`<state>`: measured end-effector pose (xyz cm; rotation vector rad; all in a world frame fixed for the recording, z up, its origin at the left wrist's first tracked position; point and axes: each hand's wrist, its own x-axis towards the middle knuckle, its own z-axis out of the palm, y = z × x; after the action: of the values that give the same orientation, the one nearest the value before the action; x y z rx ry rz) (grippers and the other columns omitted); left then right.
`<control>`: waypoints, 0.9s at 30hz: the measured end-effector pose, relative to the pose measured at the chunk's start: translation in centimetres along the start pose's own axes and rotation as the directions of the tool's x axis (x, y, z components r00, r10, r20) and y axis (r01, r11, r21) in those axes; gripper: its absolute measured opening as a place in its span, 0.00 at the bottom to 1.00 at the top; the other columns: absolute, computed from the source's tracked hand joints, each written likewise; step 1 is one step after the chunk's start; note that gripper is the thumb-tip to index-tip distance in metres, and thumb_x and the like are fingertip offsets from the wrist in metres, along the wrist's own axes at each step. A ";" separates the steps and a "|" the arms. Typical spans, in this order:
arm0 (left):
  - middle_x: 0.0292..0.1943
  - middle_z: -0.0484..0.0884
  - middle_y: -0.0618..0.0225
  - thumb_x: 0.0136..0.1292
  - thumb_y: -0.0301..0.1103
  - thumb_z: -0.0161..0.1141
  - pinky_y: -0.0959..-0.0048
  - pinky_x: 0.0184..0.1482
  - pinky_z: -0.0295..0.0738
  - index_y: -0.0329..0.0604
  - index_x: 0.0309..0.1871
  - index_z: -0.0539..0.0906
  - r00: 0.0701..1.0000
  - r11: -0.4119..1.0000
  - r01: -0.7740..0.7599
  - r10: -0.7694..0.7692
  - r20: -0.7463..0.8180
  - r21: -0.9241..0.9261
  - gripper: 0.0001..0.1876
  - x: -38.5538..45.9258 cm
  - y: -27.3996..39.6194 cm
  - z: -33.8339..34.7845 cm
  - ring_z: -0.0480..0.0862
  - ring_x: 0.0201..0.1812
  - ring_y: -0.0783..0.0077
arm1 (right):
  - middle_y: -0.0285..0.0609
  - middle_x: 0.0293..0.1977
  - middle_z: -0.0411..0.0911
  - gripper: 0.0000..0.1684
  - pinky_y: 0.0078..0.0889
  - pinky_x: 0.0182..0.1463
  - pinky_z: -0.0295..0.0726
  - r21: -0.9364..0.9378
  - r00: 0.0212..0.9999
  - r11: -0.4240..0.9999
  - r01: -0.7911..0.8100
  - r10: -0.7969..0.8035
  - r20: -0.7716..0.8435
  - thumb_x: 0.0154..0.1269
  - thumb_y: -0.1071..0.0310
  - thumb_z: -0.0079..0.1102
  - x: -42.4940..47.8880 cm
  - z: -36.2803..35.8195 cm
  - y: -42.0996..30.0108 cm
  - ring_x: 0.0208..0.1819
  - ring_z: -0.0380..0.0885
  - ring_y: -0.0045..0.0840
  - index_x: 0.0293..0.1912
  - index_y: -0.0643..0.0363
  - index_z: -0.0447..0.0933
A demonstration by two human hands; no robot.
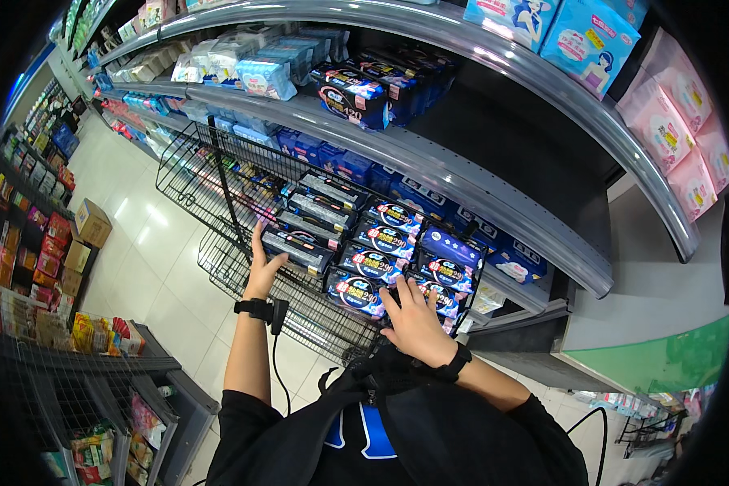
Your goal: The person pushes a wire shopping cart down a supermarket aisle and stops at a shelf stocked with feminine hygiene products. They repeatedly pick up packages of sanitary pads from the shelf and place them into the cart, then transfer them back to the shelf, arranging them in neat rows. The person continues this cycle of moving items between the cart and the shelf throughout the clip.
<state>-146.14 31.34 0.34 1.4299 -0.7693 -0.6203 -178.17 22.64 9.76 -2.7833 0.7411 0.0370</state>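
Note:
A black wire basket [346, 328] in front of me holds rows of dark sanitary pad packs [379, 264] with colourful printed faces. At the left end of one dark pack [297, 250], my left hand [267, 258] has its thumb and fingers apart; whether it grips the pack is unclear. My right hand [416, 322] rests with spread fingers on the packs at the basket's near right side. A purple pack [449, 246] lies on top at the right. Black bands circle both wrists.
Beyond the basket, a store shelf [401, 136] carries dark packs [352, 97] and light blue packs [267, 78]. A higher shelf edge [522, 51] curves overhead. Cardboard boxes [92, 223] stand across the tiled aisle at left. A grey shelf end with a green panel [656, 358] stands at right.

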 end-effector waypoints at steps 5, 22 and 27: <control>0.67 0.62 0.47 0.55 0.40 0.70 0.65 0.69 0.56 0.38 0.73 0.51 0.991 0.972 -0.031 0.060 -0.118 0.234 0.48 0.9 -1.4 1.2 0.65 0.67 0.56 | 0.64 0.66 0.52 0.43 0.76 0.62 0.56 -0.006 0.999 1.000 -0.011 0.011 0.039 0.54 0.59 0.69 0.3 -0.4 -0.6 0.68 0.54 0.58 0.66 0.59 0.60; 0.70 0.57 0.45 0.71 0.45 0.39 0.50 0.72 0.42 0.29 0.71 0.53 0.877 0.735 -0.140 0.403 -0.261 0.663 0.33 -1.7 -6.2 3.8 0.53 0.71 0.39 | 0.58 0.61 0.63 0.38 0.62 0.63 0.56 -0.067 0.946 0.995 0.074 -0.092 -0.310 0.52 0.53 0.66 -1.2 1.8 1.3 0.64 0.62 0.47 0.62 0.52 0.68; 0.70 0.56 0.41 0.71 0.55 0.35 0.48 0.71 0.43 0.29 0.71 0.53 0.858 0.736 -0.114 0.412 -0.307 0.668 0.38 -1.9 -5.8 2.7 0.52 0.70 0.34 | 0.54 0.59 0.66 0.36 0.58 0.62 0.58 -0.064 0.923 0.992 0.110 -0.126 -0.364 0.51 0.52 0.66 -1.1 1.8 1.1 0.62 0.64 0.42 0.60 0.49 0.70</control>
<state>-149.03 30.80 -5.67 1.9318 -0.8346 0.2441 -179.61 22.70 7.85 -2.9044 0.6549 -0.5123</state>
